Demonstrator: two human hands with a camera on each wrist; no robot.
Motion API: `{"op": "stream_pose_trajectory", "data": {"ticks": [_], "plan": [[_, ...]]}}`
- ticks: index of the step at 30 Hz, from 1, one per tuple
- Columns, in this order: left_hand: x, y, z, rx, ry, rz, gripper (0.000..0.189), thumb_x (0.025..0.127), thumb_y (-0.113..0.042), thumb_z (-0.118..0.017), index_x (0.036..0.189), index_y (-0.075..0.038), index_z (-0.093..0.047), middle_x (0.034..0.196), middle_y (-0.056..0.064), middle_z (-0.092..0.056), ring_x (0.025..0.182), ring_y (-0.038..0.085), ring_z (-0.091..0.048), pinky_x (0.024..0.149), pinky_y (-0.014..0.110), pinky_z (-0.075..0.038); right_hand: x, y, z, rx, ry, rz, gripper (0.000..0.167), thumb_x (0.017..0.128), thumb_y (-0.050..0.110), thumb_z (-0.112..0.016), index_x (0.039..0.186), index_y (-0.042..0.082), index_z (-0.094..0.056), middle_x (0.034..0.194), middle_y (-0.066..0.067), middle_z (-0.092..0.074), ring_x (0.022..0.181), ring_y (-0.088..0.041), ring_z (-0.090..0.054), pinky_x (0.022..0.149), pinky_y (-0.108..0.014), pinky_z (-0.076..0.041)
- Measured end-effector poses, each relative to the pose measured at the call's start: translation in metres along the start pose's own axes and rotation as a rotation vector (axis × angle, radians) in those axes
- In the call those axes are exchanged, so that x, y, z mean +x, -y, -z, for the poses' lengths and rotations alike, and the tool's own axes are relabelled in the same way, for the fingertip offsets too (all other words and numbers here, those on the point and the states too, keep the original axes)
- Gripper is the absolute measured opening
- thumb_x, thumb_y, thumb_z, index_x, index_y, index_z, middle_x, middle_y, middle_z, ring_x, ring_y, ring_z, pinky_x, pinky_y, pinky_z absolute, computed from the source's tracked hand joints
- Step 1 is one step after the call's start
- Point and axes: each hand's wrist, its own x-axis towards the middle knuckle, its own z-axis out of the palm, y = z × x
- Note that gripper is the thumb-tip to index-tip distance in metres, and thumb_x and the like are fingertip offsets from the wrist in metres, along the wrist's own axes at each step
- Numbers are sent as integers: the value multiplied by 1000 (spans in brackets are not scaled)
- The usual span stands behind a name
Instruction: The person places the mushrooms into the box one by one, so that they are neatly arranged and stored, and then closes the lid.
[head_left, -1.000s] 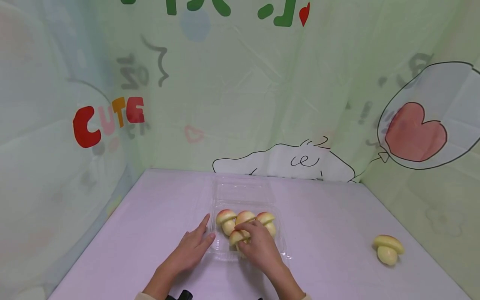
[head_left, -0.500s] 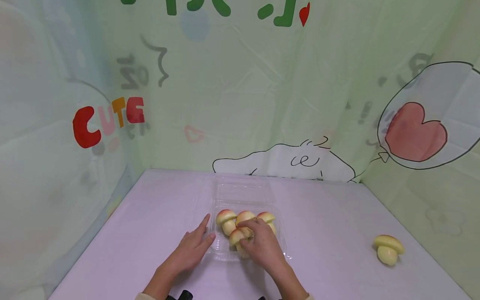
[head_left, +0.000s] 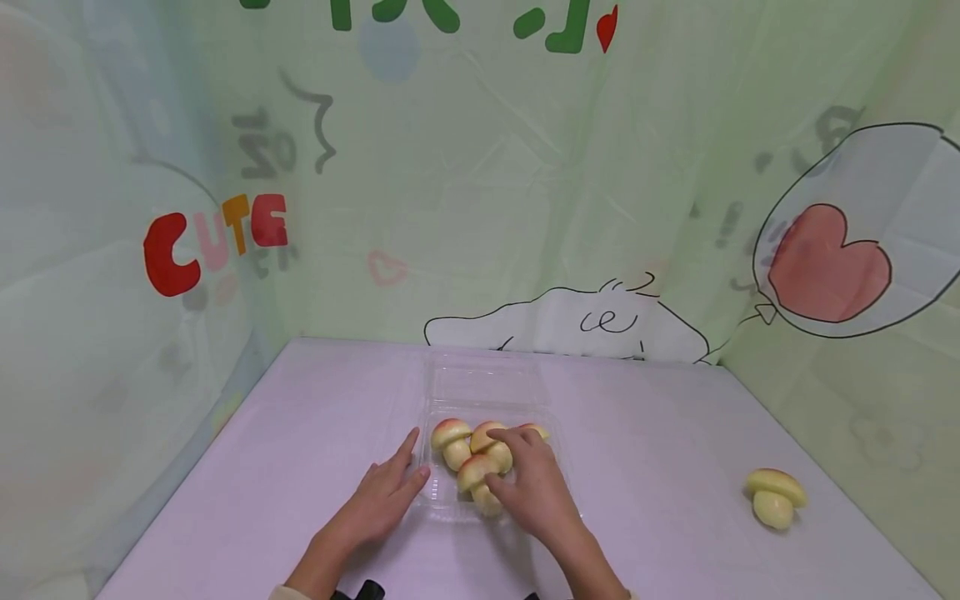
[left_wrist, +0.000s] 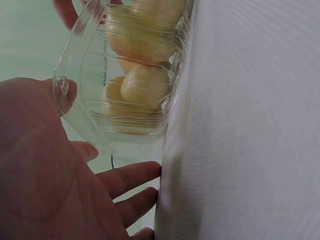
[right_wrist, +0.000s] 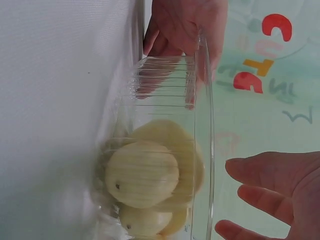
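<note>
A clear plastic clamshell box (head_left: 442, 500) stands on the table, its lid (head_left: 487, 383) folded back. Inside, a back row holds a left toy mushroom (head_left: 450, 435), a middle mushroom (head_left: 487, 437) and a right mushroom (head_left: 536, 429), partly hidden by my right hand (head_left: 534, 487). In front of them lies another mushroom (head_left: 474, 473), reddish on its cap. My right hand hovers over the box's right side, fingers spread and holding nothing; the right wrist view shows them apart from the mushrooms. My left hand (head_left: 382, 497) rests with extended fingers along the box's left edge, thumb at its rim.
A single yellow mushroom (head_left: 776, 500) lies far to the right on the pale table (head_left: 660, 467). Printed cloth walls (head_left: 480, 167) enclose the back and both sides. Black device parts (head_left: 369, 590) show at the bottom edge.
My right hand has let go of the front mushroom and drawn slightly up and to the right. That mushroom now lies in the box. The left hand has stayed in place.
</note>
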Motion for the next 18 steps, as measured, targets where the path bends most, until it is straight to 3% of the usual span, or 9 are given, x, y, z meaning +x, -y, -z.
{"op": "stream_pose_trajectory", "data": {"ticks": [9,18], "plan": [[0,0,0,-7,4,-4,67,109,-42,-47,164,-8,-27,149,28,-55,147,48,-41,119,76,-15,-1,-2,7,-28,-64,-26,52,79,6,-82,130,8,-69,129,-20,-61,121,-44,-59,96,-58,-53],[-1,0,1,-12,6,0,67,109,-42,-47,164,-9,-27,150,27,-54,147,48,-41,120,75,-14,-1,-6,13,-8,-72,-79,51,83,7,-78,132,7,-67,136,-22,-59,128,-48,-54,100,-61,-50]]}}
